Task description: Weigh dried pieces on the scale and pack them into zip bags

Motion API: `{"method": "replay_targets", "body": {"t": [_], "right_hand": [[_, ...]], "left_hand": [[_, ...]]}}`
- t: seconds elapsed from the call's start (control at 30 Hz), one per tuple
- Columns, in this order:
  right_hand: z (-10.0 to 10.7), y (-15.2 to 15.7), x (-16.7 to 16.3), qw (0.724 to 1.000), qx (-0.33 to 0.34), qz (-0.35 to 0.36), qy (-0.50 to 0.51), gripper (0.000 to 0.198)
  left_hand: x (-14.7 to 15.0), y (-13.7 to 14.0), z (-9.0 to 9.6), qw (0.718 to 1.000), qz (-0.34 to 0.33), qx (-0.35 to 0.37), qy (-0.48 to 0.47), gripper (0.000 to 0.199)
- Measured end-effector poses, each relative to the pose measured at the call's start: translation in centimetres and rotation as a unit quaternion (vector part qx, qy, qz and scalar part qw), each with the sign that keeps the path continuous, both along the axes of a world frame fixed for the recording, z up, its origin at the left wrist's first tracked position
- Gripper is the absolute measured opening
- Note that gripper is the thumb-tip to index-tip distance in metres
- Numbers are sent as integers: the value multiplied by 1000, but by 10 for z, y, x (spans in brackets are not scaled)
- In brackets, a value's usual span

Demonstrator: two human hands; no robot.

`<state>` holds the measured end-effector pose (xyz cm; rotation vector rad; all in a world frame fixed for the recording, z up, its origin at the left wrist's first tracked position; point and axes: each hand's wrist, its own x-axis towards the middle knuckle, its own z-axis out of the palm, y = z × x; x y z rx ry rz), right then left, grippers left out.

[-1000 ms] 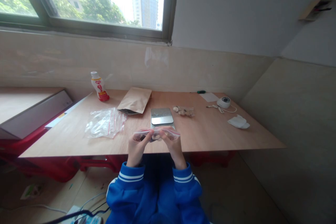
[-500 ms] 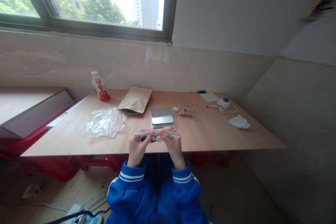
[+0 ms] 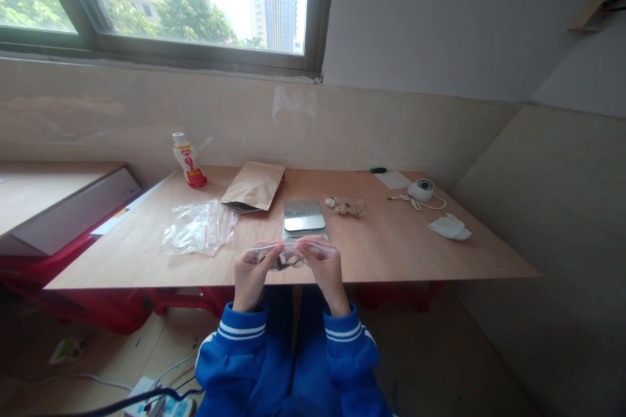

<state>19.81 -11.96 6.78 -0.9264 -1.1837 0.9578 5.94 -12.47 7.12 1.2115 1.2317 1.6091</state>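
Note:
Between my two hands is a clear zip bag with a reddish seal strip along its top and dark and pale pieces inside. My left hand pinches the strip's left part, and my right hand pinches its right part. The bag is held at the table's front edge, just in front of a small silver weighing scale. Right of the scale lies another clear bag holding brownish pieces. Several flat clear zip bags lie to the left, near a brown kraft pouch with its dark mouth facing me.
A white and red bottle stands at the table's back left. On the right are a white round device with a cable, a crumpled white tissue, a paper sheet and a green-handled tool. Red stools sit beneath the table.
My hands have moved slightly apart along the seal strip, and more of the bag's contents shows between them. The view has shifted a little; the things on the table stay put.

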Motion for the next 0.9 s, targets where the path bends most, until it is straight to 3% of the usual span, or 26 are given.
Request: {"method": "replay_targets", "body": {"t": [0.53, 0.73, 0.9], "right_hand": [[0, -6, 1, 1000, -20, -21, 9, 22], [0, -6, 2, 999, -21, -15, 20, 21], [1, -3, 5, 999, -27, 34, 28, 27]], "left_hand": [[1, -5, -2, 997, 17, 26, 69, 24], [7, -3, -3, 999, 13, 23, 48, 26], [7, -1, -3, 998, -52, 10, 34, 32]]}}
